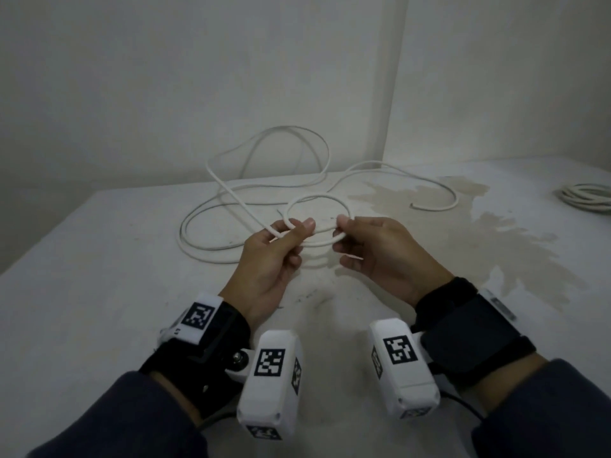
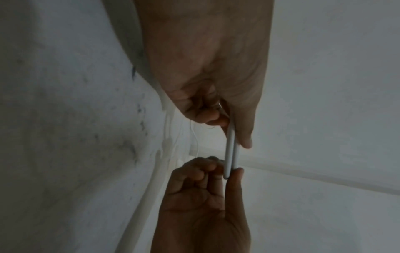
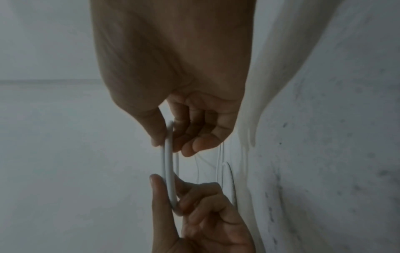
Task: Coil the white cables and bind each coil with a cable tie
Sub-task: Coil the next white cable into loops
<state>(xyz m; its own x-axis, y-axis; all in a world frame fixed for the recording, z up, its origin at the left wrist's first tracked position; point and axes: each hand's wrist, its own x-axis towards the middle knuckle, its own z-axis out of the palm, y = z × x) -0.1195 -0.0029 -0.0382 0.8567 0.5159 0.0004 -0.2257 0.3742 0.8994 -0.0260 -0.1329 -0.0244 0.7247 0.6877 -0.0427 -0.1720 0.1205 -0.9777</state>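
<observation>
Above a stained white bench (image 1: 99, 259), the left hand (image 1: 274, 259) and right hand (image 1: 380, 256) each pinch opposite sides of a small loop of white cable (image 1: 320, 200); its slack sprawls behind, and a finished coil (image 1: 588, 196) lies far right.

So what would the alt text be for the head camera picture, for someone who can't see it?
Two hands, the left hand and right hand, pinch a small loop of white cable above a stained white table. The rest of the cable sprawls loose behind, and a coiled cable lies at far right.
</observation>
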